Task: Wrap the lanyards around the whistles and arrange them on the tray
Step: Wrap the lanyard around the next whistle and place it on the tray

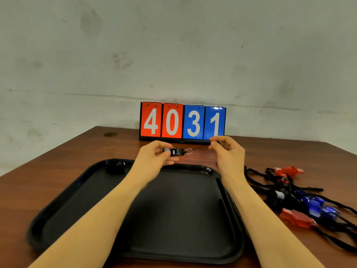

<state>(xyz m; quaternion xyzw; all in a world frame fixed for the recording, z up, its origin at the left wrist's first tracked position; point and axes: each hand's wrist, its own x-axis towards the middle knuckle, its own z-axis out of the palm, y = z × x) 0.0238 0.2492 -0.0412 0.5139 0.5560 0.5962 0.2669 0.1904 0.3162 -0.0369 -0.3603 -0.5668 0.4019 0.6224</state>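
Black whistle held in the air above the tray's far rim, lanyard stretched to the right

Black whistle (174, 151) sits in the left hand (154, 156), thumb and fingers curled round its left end, body horizontal. Split ring (189, 151) hangs off its right end. Thin black lanyard (200, 148) runs from the ring toward the right hand (228, 151), which pinches it between thumb and fingertips; remaining fingers curled loosely. Lanyard looks taut between ring and hand, too thin to trace fully.

Black tray (63, 202) lies on the brown table (58, 161), both forearms over it. One dark wrapped whistle (116, 166) sits in the tray's far-left corner.

Right of the tray, on the table: a tangle of red whistles (287, 170) and blue whistles (314, 206) with black cords, unwrapped, overlapping each other.

Scoreboard (182, 122) stands at the table's back edge against the wall, reads 4 0 3 1, two red cards, two blue.
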